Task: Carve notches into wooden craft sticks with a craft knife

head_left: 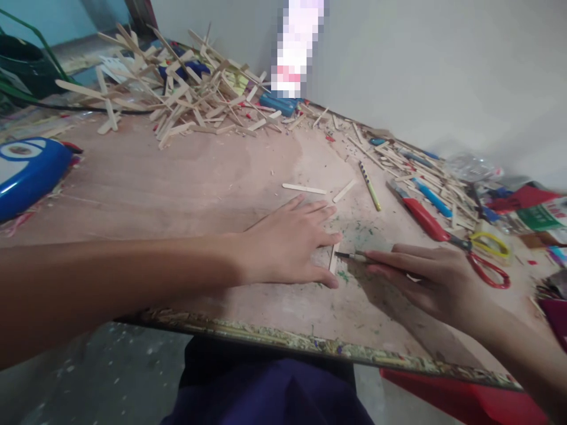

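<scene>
My left hand (292, 245) lies flat on the tabletop with its fingers spread. Its thumb and a finger press near the two ends of a short wooden craft stick (333, 260). My right hand (425, 277) grips a slim craft knife (354, 256) like a pen, and the dark blade tip meets the stick's middle. Just beyond my left fingertips lie one long craft stick (304, 189) and a shorter stick piece (344, 191). A yellow-green pencil (370, 188) with dark dots lies farther right.
A tangled heap of craft sticks (190, 88) fills the back left. More sticks, a red-handled cutter (423, 218), a blue pen-like tool (432, 198) and scissors (487, 254) lie at the right. A blue-and-white object (31, 171) sits far left. The table's front edge (266, 336) is rough.
</scene>
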### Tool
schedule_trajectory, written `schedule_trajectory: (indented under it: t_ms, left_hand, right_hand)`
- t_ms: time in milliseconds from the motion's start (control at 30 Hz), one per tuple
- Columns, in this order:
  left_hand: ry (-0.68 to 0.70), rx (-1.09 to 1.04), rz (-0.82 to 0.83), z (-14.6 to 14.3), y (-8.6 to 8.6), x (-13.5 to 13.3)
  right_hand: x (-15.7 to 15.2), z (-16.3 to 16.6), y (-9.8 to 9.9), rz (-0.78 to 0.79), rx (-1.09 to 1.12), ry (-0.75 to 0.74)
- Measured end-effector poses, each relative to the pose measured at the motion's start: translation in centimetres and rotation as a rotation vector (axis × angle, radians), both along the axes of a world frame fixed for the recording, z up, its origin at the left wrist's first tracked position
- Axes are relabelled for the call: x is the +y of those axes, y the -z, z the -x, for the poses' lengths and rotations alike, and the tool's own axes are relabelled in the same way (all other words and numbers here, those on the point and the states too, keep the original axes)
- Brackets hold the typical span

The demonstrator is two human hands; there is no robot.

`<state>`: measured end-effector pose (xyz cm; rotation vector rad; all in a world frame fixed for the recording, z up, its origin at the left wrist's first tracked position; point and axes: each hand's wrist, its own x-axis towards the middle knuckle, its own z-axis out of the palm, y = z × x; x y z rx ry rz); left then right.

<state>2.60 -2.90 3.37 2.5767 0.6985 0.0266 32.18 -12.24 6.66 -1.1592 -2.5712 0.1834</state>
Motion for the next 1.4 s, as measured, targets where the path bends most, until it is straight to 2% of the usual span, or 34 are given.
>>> schedule_trajectory:
  t_ms: [200,333,500,700,933,1133,1400]
  left_hand:
    - [0.003,0.008,-0.012,-0.1,-0.3,-0.1]
    - [0.002,-0.024,-0.015,-0.2,-0.1,0.0]
    - [0.004,-0.038,-0.006,-0.1,0.1,0.2]
    - [0.001,-0.041,0.002,0.0,0.0,0.2]
    - [-0.006,0.018,0.001,-0.2,-0.4,0.0]
    - [-0.017,0.047,0.012,-0.3,-0.6,0.0]
    - [-0.010,0.040,-0.005,-0.2,-0.2,0.2]
  right_hand:
    - [1.9,2.1,-3.2,0.059,-0.081,-0.061]
    - [4.1,4.7,-5.4,0.108,-0.254,-0.221]
    - [6.5,7.0,-6.6,0.229,-0.420,-0.247]
    - [6.5,6.5,-6.6,0.218,-0.455,-0.200]
    - [3.9,4.6,-6.5,0.119,-0.264,-0.181]
    - [2.8,4.0,-5.3,0.133,-0.123,-0.153]
    - [2.3,3.0,-4.2,0.129,-0.095,-0.094]
